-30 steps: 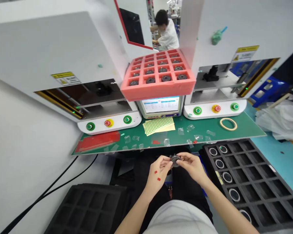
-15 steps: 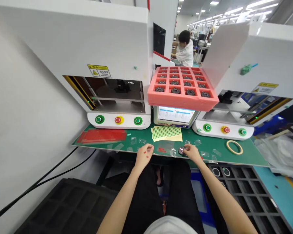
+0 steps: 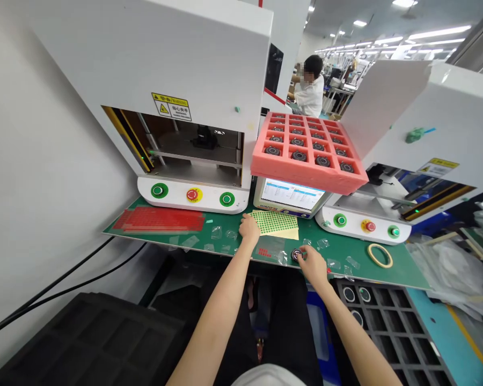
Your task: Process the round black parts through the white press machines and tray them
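My left hand [image 3: 250,228] is at the left edge of a pale yellow sheet of green dot stickers [image 3: 277,222], its bent fingers closed at the sheet's corner. The fingertips are partly hidden by the hand. My right hand [image 3: 314,265] has thumb and fingers closed on a small round dark part with a shiny ring [image 3: 295,254], which rests near the front edge of the green table. Between the hands lies a clear film with small red stickers [image 3: 264,252].
Red strips [image 3: 161,220] lie at the table's left, a tape roll [image 3: 380,255] at its right. Scraps of clear film are scattered about. A pink foam tray [image 3: 306,170] of round parts sits above a screen [image 3: 292,194], between two white machines. A black tray [image 3: 386,311] is at lower right.
My left hand has moved forward and slightly right, from above the front edge to the green dot sheet. My right hand stays at the round part. The view has tilted slightly.
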The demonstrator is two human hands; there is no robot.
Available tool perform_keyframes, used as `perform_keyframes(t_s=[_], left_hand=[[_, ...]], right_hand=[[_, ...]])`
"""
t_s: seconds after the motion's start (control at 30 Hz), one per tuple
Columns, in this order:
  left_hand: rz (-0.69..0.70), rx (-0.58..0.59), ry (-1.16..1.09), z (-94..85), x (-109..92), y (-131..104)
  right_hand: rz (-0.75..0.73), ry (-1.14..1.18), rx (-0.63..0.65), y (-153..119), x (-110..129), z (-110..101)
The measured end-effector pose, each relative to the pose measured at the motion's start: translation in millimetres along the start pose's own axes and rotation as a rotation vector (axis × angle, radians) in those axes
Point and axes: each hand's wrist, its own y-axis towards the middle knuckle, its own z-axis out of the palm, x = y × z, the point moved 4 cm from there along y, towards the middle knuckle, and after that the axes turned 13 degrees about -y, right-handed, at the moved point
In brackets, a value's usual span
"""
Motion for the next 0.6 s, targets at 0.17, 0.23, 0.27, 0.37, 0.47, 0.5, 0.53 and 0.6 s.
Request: perform_keyframes(t_s=[0.17, 0.23, 0.27, 0.37, 0.47, 0.5, 0.53, 0.6], left_hand=[[0.054, 0.028, -0.009, -6.7, 7, -2], [0.103, 0.042, -0.035, -8.1, 14, -8], [0.131, 0.049, -0.053, -8.6, 17, -11], [0.224, 0.052, -0.128, -9.6, 29, -22], [0.320, 0.039, -0.228, -9.7, 37, -34], [0.348, 0.031, -0.264, -9.5, 38, -38], [0.373, 0.023, -0.298, -9.3, 38, -41], [0.411, -0.002, -0.358, -8.6, 38, -45]], right_hand=[[-0.048, 0.074, -0.039, 3, 19, -6], [-0.089, 0.129, -0.055, 7, 29, -7], [-0.115, 0.160, -0.062, 11, 35, -7], [-0.207, 0.263, -0.082, 24, 57, -5], [-0.295, 0.357, -0.091, 40, 85, 0], [-0.318, 0.382, -0.094, 45, 94, 2], [-0.336, 0.404, -0.097, 50, 103, 5], [-0.363, 0.439, -0.107, 56, 117, 9]])
